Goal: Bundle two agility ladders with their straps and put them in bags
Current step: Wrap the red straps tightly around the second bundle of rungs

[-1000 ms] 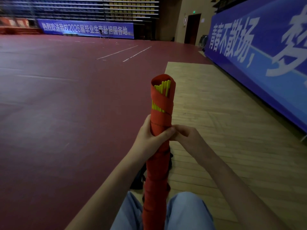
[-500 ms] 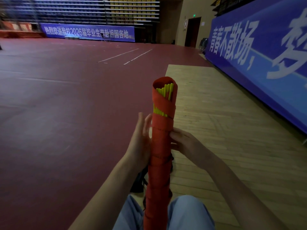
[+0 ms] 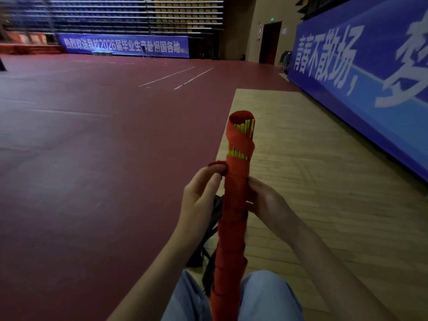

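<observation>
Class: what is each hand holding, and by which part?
The left hand pinches the loose end of the red strap beside the ladder bundle. The right hand holds the bundle's middle.

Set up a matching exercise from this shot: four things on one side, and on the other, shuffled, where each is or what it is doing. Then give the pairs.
Things
1. left hand
2. right hand
3. yellow rungs
4. black bag

Places and states
A. lies on the wooden floor, behind the bundle
B. pinches the loose end of the red strap
C. show at the top of the bundle, inside the wrap
D. holds the bundle from its right side

Pairs: 1-B, 2-D, 3-C, 4-A
</observation>
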The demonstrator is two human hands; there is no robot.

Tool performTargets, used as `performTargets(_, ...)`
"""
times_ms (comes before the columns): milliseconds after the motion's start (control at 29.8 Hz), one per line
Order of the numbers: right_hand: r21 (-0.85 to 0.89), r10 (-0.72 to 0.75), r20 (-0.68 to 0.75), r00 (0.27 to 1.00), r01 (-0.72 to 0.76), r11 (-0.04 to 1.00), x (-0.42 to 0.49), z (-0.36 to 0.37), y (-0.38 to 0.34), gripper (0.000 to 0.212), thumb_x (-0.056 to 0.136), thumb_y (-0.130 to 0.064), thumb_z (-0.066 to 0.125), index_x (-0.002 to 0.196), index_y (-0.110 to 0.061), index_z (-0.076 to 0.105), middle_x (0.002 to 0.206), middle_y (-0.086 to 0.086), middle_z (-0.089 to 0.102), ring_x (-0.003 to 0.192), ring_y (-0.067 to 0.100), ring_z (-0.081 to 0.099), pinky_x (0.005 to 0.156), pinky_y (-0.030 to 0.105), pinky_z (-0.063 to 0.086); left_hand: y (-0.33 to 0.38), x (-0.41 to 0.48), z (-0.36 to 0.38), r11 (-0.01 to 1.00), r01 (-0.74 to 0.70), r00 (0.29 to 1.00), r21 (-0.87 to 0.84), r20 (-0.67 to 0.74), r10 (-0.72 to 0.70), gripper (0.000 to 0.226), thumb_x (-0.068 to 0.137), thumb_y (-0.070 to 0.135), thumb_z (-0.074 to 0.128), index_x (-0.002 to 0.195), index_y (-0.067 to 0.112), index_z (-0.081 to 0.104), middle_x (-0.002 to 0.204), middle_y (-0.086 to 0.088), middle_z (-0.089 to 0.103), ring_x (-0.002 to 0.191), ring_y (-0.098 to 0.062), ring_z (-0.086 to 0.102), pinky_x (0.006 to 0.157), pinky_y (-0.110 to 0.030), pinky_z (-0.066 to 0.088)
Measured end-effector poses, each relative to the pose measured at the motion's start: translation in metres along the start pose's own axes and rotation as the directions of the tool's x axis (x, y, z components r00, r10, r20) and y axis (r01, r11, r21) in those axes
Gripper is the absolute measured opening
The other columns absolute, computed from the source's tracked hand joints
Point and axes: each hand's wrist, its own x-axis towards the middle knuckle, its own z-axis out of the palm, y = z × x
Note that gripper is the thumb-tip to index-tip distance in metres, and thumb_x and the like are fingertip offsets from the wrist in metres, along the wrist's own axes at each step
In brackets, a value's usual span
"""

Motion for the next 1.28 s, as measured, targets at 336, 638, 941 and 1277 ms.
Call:
performTargets(336,-0.09,-0.055,0.036,0.998,0.058,0.994,-0.001,0.012,-0.01,0.054,0.075,-0.068,0.039,0.107,-0.032,0.064,0.102,0.006,0.068,0.097,0.023,0.065,0.091,0.041,0.051,0.008,-0.009,0.019,0.99,-0.038,0.991,-0.137,-0.129,0.02,0.02,0.095,0.015,0.036,0.099,0.016,0.056,0.098,0.001,0.064,0.091,0.001,0.065,0.067,-0.01,0.05)
performTargets(638,-0.004,-0.044,0.04,0.998,0.044,0.999,0.001,0.022,-0.002,0.08,0.067,-0.081,0.044,0.122,-0.023,0.055,0.116,0.021,0.061,0.109,0.036,0.059,0.098,0.054,0.044,0.012,-0.006,0.027,0.994,0.013,0.963,-0.113,-0.267,-0.042,0.024,0.092,0.013,0.053,0.108,0.031,0.048,0.09,0.007,0.068,0.079,0.002,0.066,0.065,-0.012,0.05)
performTargets(941,0.038,-0.004,0.006,1.0,0.004,0.999,0.0,0.025,-0.002,0.078,0.067,-0.064,0.062,0.129,-0.02,0.046,0.119,0.01,0.063,0.105,0.022,0.064,0.093,0.042,0.05,0.01,0.001,0.026,0.999,0.022,0.971,0.05,-0.239,-0.009,0.05,0.078,0.012,0.073,0.105,0.042,0.043,0.107,0.014,0.051,0.096,-0.001,0.053,0.084,-0.024,0.048)
performTargets(1277,0.102,0.041,-0.019,0.999,-0.039,0.994,-0.008,0.03,-0.013,0.056,0.076,-0.048,0.061,0.118,-0.011,0.058,0.107,0.014,0.066,0.096,0.022,0.064,0.085,0.037,0.051,0.026,-0.008,0.006,0.994,0.078,0.996,-0.08,-0.041,-0.082,0.05,0.079,-0.004,0.065,0.111,0.027,0.043,0.106,0.005,0.055,0.083,0.01,0.061,0.066,-0.012,0.051)
